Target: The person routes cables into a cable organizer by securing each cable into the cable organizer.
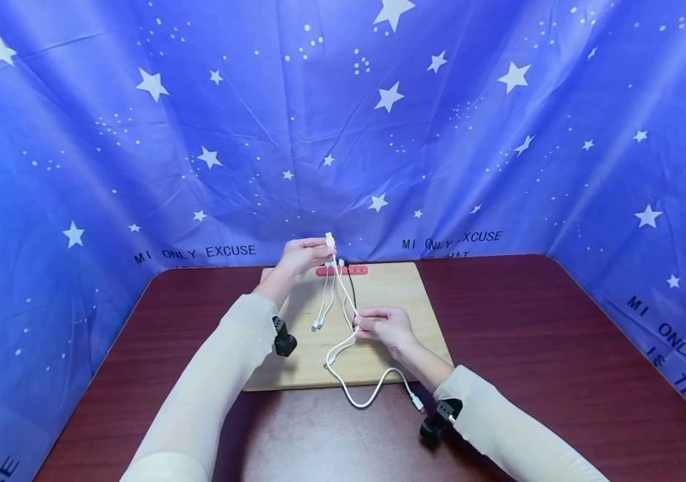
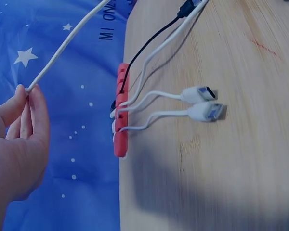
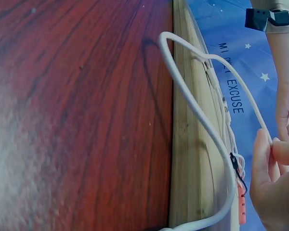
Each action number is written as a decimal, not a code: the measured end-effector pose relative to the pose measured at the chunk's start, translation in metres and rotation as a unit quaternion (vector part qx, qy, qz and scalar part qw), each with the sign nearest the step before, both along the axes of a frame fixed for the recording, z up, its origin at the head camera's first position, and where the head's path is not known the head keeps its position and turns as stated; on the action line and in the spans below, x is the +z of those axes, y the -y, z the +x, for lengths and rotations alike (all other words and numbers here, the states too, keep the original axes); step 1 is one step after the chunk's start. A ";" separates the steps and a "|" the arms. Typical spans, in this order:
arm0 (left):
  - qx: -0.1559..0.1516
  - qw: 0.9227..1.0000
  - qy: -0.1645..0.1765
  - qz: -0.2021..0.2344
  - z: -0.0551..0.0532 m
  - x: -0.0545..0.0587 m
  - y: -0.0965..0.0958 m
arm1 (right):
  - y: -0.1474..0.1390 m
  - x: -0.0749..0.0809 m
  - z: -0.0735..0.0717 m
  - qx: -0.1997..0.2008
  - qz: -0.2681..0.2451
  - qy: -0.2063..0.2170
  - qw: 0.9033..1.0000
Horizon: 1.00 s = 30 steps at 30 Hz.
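Note:
My left hand (image 1: 303,257) pinches a white USB cable (image 1: 343,289) just below its upright USB plug (image 1: 329,238), above the far edge of the board. Lower and to the right, my right hand (image 1: 386,327) pinches the same cable between thumb and fingers. From there the cable loops down past the board's front edge to its other plug (image 1: 417,403). In the left wrist view, a red cable holder (image 2: 121,144) sits along the board's edge with several cables in its slots. Two white connectors (image 2: 202,111) and a black cable (image 2: 151,37) lie on the board.
The wooden board (image 1: 394,288) lies on a dark red table (image 1: 500,335). Behind the table hangs a blue curtain (image 1: 331,120) with white stars. Black wrist cameras (image 1: 284,338) are strapped over both sleeves.

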State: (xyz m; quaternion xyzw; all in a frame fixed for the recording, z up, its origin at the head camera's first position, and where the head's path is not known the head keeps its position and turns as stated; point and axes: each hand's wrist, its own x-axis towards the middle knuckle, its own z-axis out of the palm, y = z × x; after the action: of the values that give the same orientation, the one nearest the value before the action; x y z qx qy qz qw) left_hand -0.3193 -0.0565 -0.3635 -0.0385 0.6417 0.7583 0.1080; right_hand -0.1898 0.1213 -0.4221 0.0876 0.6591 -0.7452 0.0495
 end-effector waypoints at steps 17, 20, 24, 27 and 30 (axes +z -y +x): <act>0.004 0.999 0.043 0.033 0.000 -0.001 -0.008 | -0.019 0.006 -0.009 0.048 0.000 0.024 0.999; 0.004 0.998 0.043 0.037 0.001 -0.003 -0.007 | -0.018 0.007 -0.011 0.055 0.021 0.021 0.998; 0.008 0.998 0.039 0.039 0.001 -0.005 -0.008 | -0.018 0.009 -0.013 0.056 0.040 0.024 0.997; 0.010 0.998 0.037 0.044 0.002 -0.006 -0.009 | -0.018 0.011 -0.014 0.054 0.039 0.029 0.997; 0.014 0.998 0.036 0.048 0.002 -0.006 -0.010 | -0.018 0.012 -0.015 0.062 0.029 0.031 0.997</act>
State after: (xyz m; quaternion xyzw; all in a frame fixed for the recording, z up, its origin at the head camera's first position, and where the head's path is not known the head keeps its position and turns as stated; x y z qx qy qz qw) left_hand -0.3178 -0.0460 -0.3693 -0.0691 0.5999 0.7877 0.1221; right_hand -0.2051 0.1396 -0.4105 0.0715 0.6824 -0.7186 0.1134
